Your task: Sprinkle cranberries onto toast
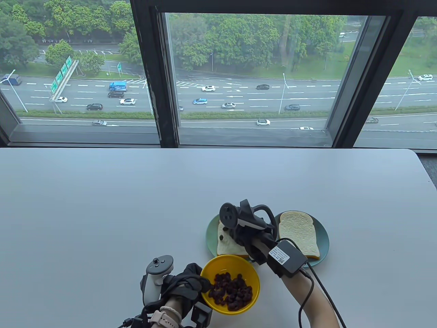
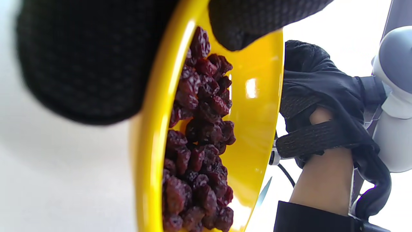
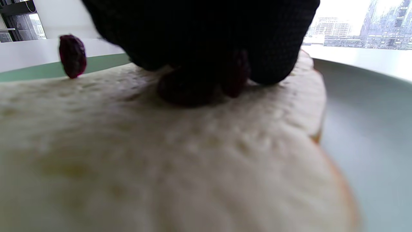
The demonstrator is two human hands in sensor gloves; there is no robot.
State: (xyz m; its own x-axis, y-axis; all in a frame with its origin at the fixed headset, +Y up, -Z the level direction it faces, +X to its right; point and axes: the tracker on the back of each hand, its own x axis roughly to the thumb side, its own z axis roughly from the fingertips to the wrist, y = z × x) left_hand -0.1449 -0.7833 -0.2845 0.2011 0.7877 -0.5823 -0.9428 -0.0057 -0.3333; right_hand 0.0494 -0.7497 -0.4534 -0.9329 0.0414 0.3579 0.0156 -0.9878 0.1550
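A yellow bowl (image 1: 218,266) of dried cranberries (image 1: 232,290) sits at the front of the table. My left hand (image 1: 186,283) grips its left rim, fingers outside and thumb (image 2: 251,22) inside. Two slices of toast lie on green plates: the left slice (image 1: 227,247) and the right slice (image 1: 298,234). My right hand (image 1: 239,232) hovers low over the left slice. In the right wrist view its fingertips (image 3: 206,38) pinch cranberries (image 3: 193,88) against the toast (image 3: 161,161). One loose cranberry (image 3: 72,56) lies further back on the slice; it also shows in the table view (image 1: 221,237).
The two green plates (image 1: 211,235) (image 1: 324,239) stand side by side just behind the bowl. A window runs along the table's far edge. The table's right edge (image 1: 425,171) is near the right plate.
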